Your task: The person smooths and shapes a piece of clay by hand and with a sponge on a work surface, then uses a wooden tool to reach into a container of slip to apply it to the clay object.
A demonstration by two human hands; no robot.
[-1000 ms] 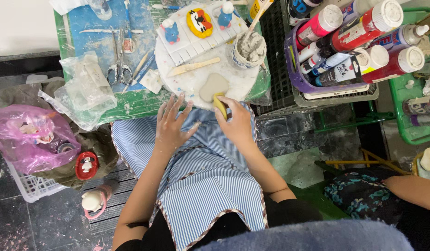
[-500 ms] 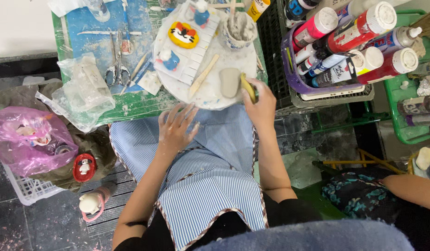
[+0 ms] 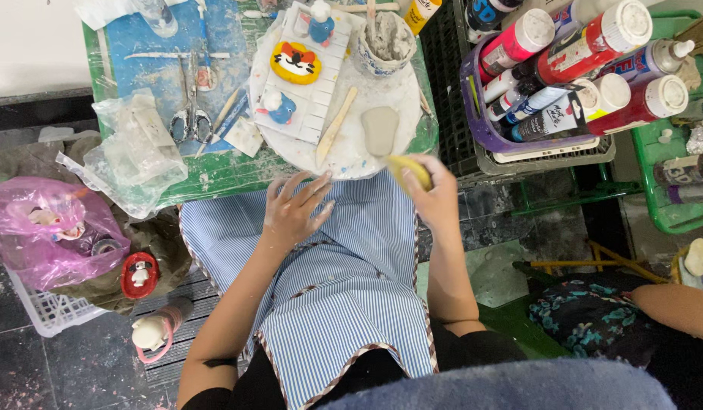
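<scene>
— What lies nearest the wearer?
— A blue-striped apron (image 3: 344, 304) over the lap. On it rests the left hand (image 3: 294, 211), its fingers released and spread, grasping nothing.

— And the right hand (image 3: 435, 199)?
— Its fingers are clenched around a yellow sponge (image 3: 410, 171), held at the near edge of the round white board (image 3: 351, 156) on the counter (image 3: 214, 171).

— What sits just beyond the sponge?
— A flat grey clay slab (image 3: 379, 129) on the board, beside a wooden modelling stick (image 3: 336, 125).

— Farther back?
— A tiger-faced figure (image 3: 296, 62), a clay-smeared cup (image 3: 387, 42), and to the right a purple basket (image 3: 484, 133) of paint bottles.
</scene>
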